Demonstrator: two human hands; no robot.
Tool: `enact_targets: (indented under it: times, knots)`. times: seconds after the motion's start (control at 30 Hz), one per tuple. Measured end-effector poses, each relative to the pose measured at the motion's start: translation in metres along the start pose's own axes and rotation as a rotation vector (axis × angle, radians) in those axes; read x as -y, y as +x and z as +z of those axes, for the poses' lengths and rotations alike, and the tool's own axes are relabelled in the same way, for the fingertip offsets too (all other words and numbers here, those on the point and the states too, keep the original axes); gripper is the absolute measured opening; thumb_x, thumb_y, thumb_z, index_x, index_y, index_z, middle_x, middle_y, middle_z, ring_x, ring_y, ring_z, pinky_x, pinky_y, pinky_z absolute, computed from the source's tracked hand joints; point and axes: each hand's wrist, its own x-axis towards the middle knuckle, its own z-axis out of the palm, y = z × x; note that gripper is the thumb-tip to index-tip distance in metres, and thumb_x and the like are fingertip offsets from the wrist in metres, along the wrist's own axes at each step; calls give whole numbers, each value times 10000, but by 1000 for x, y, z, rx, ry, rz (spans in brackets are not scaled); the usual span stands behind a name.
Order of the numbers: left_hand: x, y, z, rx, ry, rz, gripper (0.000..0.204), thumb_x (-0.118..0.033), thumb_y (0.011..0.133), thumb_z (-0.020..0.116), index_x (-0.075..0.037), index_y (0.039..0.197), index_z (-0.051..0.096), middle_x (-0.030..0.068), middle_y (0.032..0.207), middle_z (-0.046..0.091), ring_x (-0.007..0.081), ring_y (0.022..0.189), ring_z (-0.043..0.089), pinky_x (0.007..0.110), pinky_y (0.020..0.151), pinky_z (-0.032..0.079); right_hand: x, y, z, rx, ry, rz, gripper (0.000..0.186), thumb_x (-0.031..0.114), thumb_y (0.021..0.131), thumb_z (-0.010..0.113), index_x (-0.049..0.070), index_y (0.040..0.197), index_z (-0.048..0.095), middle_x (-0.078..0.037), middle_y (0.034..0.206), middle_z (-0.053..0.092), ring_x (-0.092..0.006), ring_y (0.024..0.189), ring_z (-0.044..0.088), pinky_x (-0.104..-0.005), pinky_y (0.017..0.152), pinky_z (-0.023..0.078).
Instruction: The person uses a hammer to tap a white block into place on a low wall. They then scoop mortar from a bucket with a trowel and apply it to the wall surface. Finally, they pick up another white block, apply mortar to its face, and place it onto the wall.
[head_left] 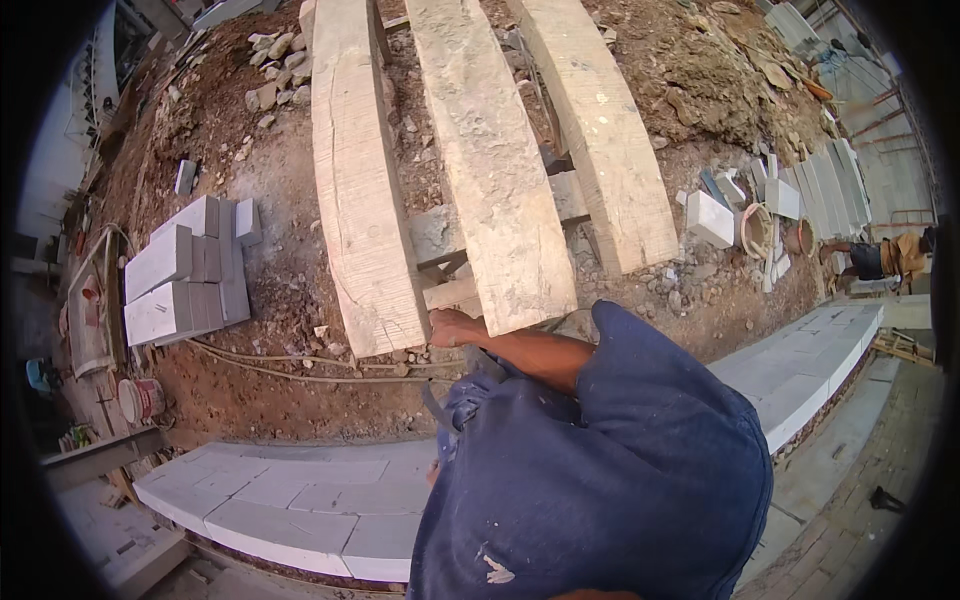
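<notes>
My right hand point(448, 328) reaches across from the right and grips the near end of the left pale, rough wooden plank point(365, 210), fingers partly hidden at its edge. The middle plank point(490, 180), with a crusted surface, lies just beside that hand. A right plank point(590, 135) runs parallel, all three over crosspieces point(437, 235). A sliver of skin, probably my left hand point(433, 472), shows behind my blue clothing; its fingers are hidden.
Stacked white blocks point(185, 270) sit at left, near a bucket point(140, 400) and hoses. A white block wall point(270, 500) runs along the near side. Loose blocks point(708, 220), rubble and another worker point(900, 258) are at right.
</notes>
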Motion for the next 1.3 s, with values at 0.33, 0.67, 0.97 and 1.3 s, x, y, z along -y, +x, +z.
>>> enact_targets:
  times: [0.33, 0.67, 0.97, 1.3]
  knots:
    - [-231, 116, -146, -76, 138, 24, 172, -127, 828, 628, -26, 967, 637, 79, 651, 592, 161, 477, 545, 305, 389, 427, -150, -317, 117, -853, 511, 1192, 414, 337, 771, 543, -41, 887, 665, -268, 915, 648, -418, 939, 614, -458, 812, 494]
    - [-361, 62, 36, 474, 114, 112, 202, -163, 883, 569, -30, 1029, 611, 85, 854, 646, 194, 635, 613, 313, 473, 490, -170, -379, 249, -1320, 837, 1524, 441, 357, 840, 499, -44, 908, 668, -313, 878, 638, -442, 894, 630, -473, 777, 496]
    - [-504, -81, 310, 929, 343, 291, 226, -147, 921, 551, 10, 1077, 593, 94, 938, 654, 171, 688, 628, 268, 560, 493, -269, -459, 247, -1045, 1454, 1496, 431, 319, 821, 519, -69, 954, 649, -277, 869, 660, -418, 867, 651, -445, 732, 509]
    - [-629, -142, 605, 756, 625, 905, 352, 13, 805, 592, 15, 1157, 583, 127, 992, 647, 195, 885, 640, 345, 669, 575, -526, -669, 177, -1656, 1676, 1149, 255, 151, 771, 552, -40, 897, 665, -207, 810, 677, -299, 714, 652, -384, 658, 501]
